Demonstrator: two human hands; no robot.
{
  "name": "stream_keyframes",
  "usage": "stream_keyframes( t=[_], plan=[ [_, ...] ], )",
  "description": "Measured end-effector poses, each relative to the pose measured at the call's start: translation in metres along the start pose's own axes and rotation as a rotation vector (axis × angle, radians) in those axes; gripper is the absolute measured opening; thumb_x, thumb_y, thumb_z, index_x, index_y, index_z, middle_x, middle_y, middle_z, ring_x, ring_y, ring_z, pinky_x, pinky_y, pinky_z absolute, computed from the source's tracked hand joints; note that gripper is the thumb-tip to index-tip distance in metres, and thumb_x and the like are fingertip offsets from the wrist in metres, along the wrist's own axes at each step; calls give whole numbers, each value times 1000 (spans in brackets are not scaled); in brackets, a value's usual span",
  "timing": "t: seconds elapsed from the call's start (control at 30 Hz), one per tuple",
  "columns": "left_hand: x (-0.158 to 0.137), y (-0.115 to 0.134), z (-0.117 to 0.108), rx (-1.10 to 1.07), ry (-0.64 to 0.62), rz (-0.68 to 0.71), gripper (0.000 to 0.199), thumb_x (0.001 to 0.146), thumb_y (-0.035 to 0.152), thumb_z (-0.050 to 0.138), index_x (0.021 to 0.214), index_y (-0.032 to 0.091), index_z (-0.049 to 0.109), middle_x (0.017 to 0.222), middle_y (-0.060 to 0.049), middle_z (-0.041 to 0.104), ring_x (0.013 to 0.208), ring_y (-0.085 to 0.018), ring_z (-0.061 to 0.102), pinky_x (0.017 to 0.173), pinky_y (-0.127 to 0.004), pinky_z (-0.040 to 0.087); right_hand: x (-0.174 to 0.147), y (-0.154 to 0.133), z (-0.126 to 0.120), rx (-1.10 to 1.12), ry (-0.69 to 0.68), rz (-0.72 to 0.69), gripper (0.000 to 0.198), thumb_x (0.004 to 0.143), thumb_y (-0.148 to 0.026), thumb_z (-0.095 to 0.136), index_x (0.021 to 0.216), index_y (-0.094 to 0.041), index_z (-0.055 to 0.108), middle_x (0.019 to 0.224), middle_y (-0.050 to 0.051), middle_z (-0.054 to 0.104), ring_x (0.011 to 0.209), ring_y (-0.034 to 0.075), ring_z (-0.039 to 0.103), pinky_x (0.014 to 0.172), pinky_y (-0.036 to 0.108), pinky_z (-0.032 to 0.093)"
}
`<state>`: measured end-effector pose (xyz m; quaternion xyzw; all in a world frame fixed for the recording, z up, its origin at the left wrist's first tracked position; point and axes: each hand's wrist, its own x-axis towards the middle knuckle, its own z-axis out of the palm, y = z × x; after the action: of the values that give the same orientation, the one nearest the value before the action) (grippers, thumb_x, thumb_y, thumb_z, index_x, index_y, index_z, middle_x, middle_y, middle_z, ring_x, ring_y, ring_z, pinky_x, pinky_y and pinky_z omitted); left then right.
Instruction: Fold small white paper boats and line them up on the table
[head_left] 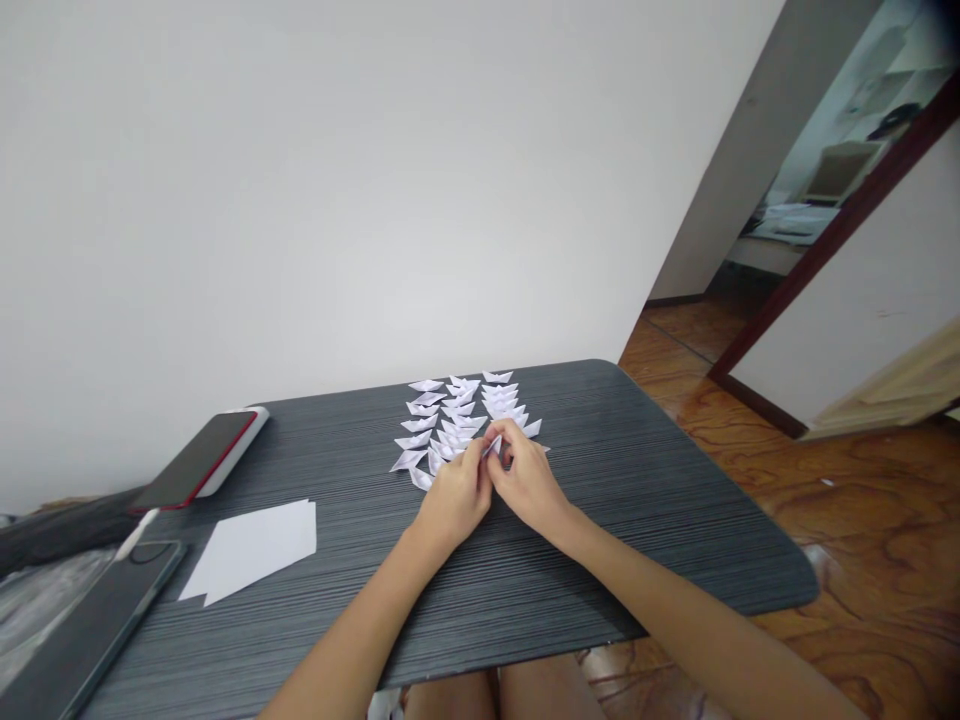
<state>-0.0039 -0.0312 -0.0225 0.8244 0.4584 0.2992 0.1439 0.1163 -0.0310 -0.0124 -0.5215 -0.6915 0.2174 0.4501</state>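
Observation:
A small folded white paper boat [493, 447] is pinched between my two hands above the dark table. My left hand [456, 495] has its fingers closed on the boat's left side. From the right, my right hand [529, 478] grips it with thumb and curled forefinger. Just beyond the hands stand several finished paper boats in three rough columns: a left column [416, 441], a middle column [460, 408] and a right column [500, 394]. My hands hide the nearest boats in part.
On the dark wood-grain table [637, 480], white paper sheets [259, 548] lie at the left. Behind them rests a dark tablet-like device with a red edge [199, 460]. A phone [97, 630] with a white cable [139, 533] lies at the near left. A white wall [375, 200] backs the table.

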Motion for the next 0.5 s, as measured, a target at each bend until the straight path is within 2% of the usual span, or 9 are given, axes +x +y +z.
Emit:
stream_keyframes(
  t=[0.13, 0.23, 0.3, 0.4, 0.5],
  plan=[
    [2, 1, 1, 234, 52, 56, 21, 82, 16, 32, 101, 14, 42, 80, -9, 63, 66, -19, 62, 53, -27, 47, 0, -2, -1, 26, 46, -42, 17, 69, -10, 40, 83, -18, 46, 79, 2, 57, 69, 14, 53, 67, 25, 41],
    [3, 0, 1, 317, 143, 108, 16, 84, 18, 30, 91, 13, 43, 73, -8, 63, 60, -18, 62, 50, -25, 46, 0, -5, 0, 68, 97, -66, 21, 70, -11, 40, 89, -17, 46, 86, 4, 57, 74, 13, 54, 70, 25, 41],
    [4, -1, 3, 370, 205, 136, 15, 85, 19, 29, 86, 14, 43, 66, -6, 61, 55, -16, 61, 46, -23, 44, 1, -6, 2, 89, 137, -44, 22, 71, -12, 41, 92, -16, 46, 88, 5, 57, 69, 12, 54, 67, 24, 43],
    [5, -3, 5, 467, 281, 211, 14, 85, 17, 29, 85, 14, 43, 64, -5, 59, 51, -15, 59, 42, -21, 41, 4, -1, 4, 106, 147, 61, 19, 71, -18, 45, 89, -15, 47, 76, 4, 59, 58, 12, 54, 57, 23, 43],
    [6, -4, 7, 563, 306, 279, 14, 84, 14, 30, 83, 13, 44, 62, -5, 57, 49, -14, 57, 40, -21, 39, 8, 6, 3, 109, 65, 126, 11, 72, -23, 46, 78, -16, 52, 62, 2, 59, 53, 13, 55, 52, 22, 42]
  ],
)
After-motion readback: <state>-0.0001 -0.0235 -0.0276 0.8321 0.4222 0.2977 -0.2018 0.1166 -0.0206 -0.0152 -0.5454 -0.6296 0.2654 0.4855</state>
